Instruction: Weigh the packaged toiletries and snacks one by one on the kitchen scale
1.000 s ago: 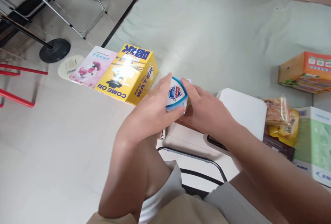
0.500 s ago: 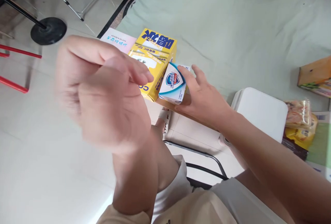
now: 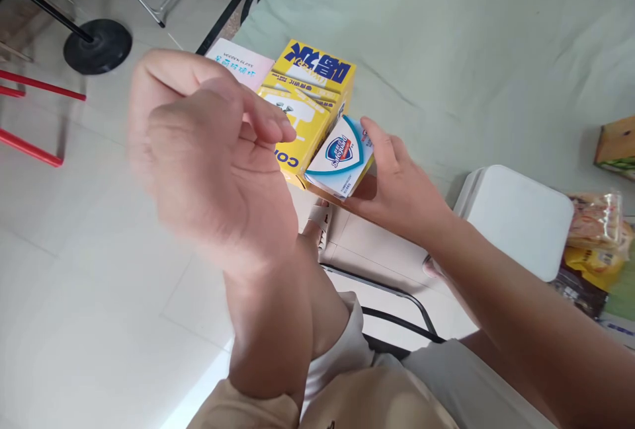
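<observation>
My right hand (image 3: 401, 184) grips a white and teal Safeguard soap box (image 3: 341, 156) by its right side, thumb low at the near edge and fingers at the far corner. The soap box sits slightly tilted against a yellow box (image 3: 317, 102) with dark blue lettering. Raised close to the camera, my left hand (image 3: 213, 164) has its palm partly showing, fingers curled in and thumb bent against them. I see nothing held in it; it is slightly blurred and covers part of the yellow box. A pale pink box (image 3: 241, 62) lies just left of the yellow one.
The boxes stand at the near left corner of a table with a pale green cloth (image 3: 421, 32). A white lidded container (image 3: 520, 217) is to the right, beside packaged food (image 3: 595, 221). A black stand base (image 3: 98, 47) and red bars (image 3: 30, 146) are on the floor at left.
The soap box has turned and tilted a little under my right hand. My left hand stays raised and curled, nearly in place. The whole view has shifted slightly.
</observation>
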{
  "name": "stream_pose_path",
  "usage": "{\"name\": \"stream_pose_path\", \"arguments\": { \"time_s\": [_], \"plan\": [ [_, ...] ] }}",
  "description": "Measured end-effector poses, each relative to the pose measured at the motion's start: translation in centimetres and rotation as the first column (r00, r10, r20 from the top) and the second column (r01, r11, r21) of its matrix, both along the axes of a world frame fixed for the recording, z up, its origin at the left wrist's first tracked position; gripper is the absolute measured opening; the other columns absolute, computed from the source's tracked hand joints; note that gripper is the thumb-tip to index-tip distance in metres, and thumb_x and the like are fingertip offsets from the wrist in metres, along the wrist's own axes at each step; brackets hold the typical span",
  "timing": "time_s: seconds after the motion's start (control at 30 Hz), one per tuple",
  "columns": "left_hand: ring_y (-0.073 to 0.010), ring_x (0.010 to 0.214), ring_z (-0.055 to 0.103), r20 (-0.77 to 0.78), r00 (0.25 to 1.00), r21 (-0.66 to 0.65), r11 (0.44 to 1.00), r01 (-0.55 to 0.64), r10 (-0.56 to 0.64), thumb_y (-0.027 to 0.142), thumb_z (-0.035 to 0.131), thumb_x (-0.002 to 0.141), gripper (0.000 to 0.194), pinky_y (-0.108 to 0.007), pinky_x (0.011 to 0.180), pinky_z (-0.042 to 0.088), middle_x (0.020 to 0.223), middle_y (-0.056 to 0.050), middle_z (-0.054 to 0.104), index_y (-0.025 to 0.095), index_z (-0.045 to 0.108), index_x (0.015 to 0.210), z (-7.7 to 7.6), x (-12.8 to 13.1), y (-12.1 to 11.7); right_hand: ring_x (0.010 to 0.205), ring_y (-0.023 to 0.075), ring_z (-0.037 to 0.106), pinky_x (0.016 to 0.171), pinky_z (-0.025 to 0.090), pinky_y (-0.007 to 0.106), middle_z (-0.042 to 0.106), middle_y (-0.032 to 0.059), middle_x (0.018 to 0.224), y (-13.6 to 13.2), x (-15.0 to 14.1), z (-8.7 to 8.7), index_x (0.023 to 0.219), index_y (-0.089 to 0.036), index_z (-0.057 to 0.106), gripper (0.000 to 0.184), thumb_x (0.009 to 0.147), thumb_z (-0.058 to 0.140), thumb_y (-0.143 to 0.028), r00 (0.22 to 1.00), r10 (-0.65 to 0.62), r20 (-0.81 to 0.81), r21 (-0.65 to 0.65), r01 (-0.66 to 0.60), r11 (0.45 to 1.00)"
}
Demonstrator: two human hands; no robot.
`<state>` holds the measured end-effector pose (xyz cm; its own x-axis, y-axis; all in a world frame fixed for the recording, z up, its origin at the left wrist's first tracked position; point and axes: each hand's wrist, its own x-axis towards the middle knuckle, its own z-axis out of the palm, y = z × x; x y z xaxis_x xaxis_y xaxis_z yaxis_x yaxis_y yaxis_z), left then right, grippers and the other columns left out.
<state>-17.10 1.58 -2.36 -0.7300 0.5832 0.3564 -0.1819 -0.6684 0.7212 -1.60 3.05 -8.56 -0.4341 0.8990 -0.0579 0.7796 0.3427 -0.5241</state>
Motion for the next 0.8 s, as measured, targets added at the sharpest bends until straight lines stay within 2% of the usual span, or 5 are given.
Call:
{"name": "stream_pose_path", "arguments": {
  "time_s": [0.23,0.4,0.5,0.7,0.8],
  "plan": [
    [-0.0093,0.046,0.038,-0.037,0.999,0.026,0.999,0.028,-0.027,-0.007,0.037,0.077,0.037,-0.026,0.051,0.039,0.055,0.004,0.037,0.020,0.056,0.061,-0.1,-0.6,0.1,0.152,0.0408,0.043,0.100,0.061,0.052,0.045,0.0196,0.162,-0.2,-0.1,-0.8,0.167,-0.027,0.020,0.119,0.072,0.089,-0.044,0.992,0.056,-0.113,-0.008,-0.058,0.998],
    [-0.0091,0.046,0.038,-0.024,0.999,0.005,0.999,0.048,-0.048,-0.007,0.037,0.076,0.035,-0.026,0.052,0.039,0.056,0.004,0.037,0.020,0.055,0.061,-0.2,-0.7,0.0,0.145,0.0390,0.048,0.106,0.057,0.057,0.049,0.0187,0.160,-0.1,-0.6,-1.2,0.163,-0.027,0.026,0.106,0.078,0.083,-0.054,0.988,0.027,-0.154,0.040,-0.020,0.999],
    [-0.0090,0.047,0.038,-0.034,0.997,0.025,0.997,0.071,-0.070,-0.005,0.038,0.078,0.034,-0.026,0.052,0.038,0.057,0.004,0.038,0.020,0.055,0.062,-0.4,-0.8,-0.2,0.149,0.0399,0.044,0.110,0.055,0.059,0.045,0.0197,0.162,-0.1,-0.5,-1.7,0.163,-0.026,0.025,0.106,0.079,0.081,-0.061,0.986,0.020,-0.164,0.086,-0.006,0.996],
    [-0.0072,0.052,0.046,-0.050,0.990,-0.010,0.991,0.132,-0.132,-0.003,0.043,0.085,0.032,-0.023,0.055,0.041,0.060,0.005,0.041,0.019,0.057,0.067,-0.2,-0.5,-0.7,0.154,0.0390,0.039,0.114,0.053,0.060,0.046,0.0200,0.156,0.0,-0.1,-2.1,0.161,-0.026,0.029,0.107,0.075,0.084,-0.062,0.982,0.032,-0.185,0.067,-0.019,0.998],
    [-0.0060,0.054,0.047,-0.075,0.985,-0.086,0.985,0.150,-0.157,-0.003,0.045,0.087,0.032,-0.022,0.058,0.042,0.061,0.005,0.043,0.019,0.055,0.067,0.0,-0.2,-0.9,0.155,0.0391,0.038,0.116,0.052,0.062,0.044,0.0192,0.157,0.1,-0.2,-2.0,0.161,-0.028,0.028,0.106,0.076,0.084,-0.058,0.977,0.048,-0.206,0.038,-0.041,0.998]
  ]
}}
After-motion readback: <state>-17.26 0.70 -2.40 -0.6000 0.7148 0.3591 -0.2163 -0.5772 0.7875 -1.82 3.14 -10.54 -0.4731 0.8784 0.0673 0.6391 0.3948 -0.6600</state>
